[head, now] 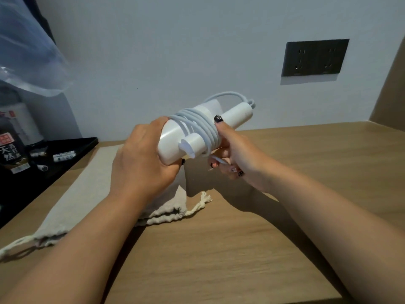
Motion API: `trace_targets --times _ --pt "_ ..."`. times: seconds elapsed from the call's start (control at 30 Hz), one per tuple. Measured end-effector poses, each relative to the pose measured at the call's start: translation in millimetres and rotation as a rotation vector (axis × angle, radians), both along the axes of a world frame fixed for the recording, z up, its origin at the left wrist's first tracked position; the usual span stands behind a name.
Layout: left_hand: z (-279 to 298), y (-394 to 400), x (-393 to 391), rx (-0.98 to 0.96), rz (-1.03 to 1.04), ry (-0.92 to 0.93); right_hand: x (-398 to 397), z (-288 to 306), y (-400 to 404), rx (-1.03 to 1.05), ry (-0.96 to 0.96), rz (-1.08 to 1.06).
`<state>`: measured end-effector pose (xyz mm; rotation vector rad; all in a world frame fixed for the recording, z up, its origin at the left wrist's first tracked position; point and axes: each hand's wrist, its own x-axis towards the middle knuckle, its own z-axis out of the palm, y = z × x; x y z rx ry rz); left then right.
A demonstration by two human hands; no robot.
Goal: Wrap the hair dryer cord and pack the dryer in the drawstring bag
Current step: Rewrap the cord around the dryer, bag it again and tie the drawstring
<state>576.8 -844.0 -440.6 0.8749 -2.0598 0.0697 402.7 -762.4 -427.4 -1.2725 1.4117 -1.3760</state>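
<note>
Low and left in the frame the drawstring bag point(72, 200) is lying flat on the table point(241, 238), and above it the left hand point(140, 159) is gripping the hair dryer point(175, 141) while the right hand point(230, 154) is pinching the plug end, so the cord point(197, 126) coils risk springing loose if those fingers point(219, 164) slacken.

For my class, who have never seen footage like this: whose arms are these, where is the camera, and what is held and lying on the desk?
There is no machine here. A person wears a camera on the head, so the single picture looks down at their own arms. The left hand grips the white hair dryer. Its cord is coiled around the body. The right hand holds the dryer at the coils and pinches the cord's end. Below, on the wooden desk, lies the beige drawstring bag. A black tray sits at left, a wall socket behind.
</note>
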Motion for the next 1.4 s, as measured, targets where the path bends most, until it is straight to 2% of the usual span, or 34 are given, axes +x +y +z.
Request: trace_targets --times 0.1,0.17,0.23,0.4,0.57,0.63,0.83,0.93,1.03,1.13,1.4 --pt "0.2 -0.9 -1.3 -0.146 0.039 -0.038 -0.6 1.8 -0.2 -0.023 -0.023 -0.077" --pt "-0.6 -0.4 -1.5 -0.112 -0.014 -0.003 -0.8 1.9 0.9 -0.026 -0.003 -0.135" --pt "-0.8 1.2 -1.4 0.063 -0.126 0.068 0.1 1.6 2.5 -0.037 0.006 -0.166" --pt "4.8 5.4 2.1 0.701 -0.295 0.183 -0.4 -2.6 2.9 -0.109 0.023 -0.249" --pt "11.1 3.0 12.8 1.122 -0.592 0.220 -4.5 -5.0 4.7 -0.229 0.075 -0.233" --pt "12.2 0.7 15.9 1.235 -0.717 0.254 -1.5 -3.3 8.0 -0.278 0.080 -0.213" --pt "5.2 -1.2 12.3 1.129 -0.699 0.320 2.0 -1.8 8.8 -0.325 0.265 -0.160" --pt "7.5 -0.2 10.8 1.117 -0.806 0.440 2.7 3.1 7.9 -0.339 0.195 -0.091" --pt "8.6 0.2 9.5 1.194 -0.896 0.597 1.2 6.4 7.8 -0.317 0.166 -0.065" --pt "7.1 0.1 10.0 1.257 -0.883 0.703 0.9 8.7 8.7 -0.312 0.178 -0.100" --pt "6.7 3.7 5.1 1.153 -0.692 0.521 -2.7 2.5 4.4 -0.337 0.199 -0.149"
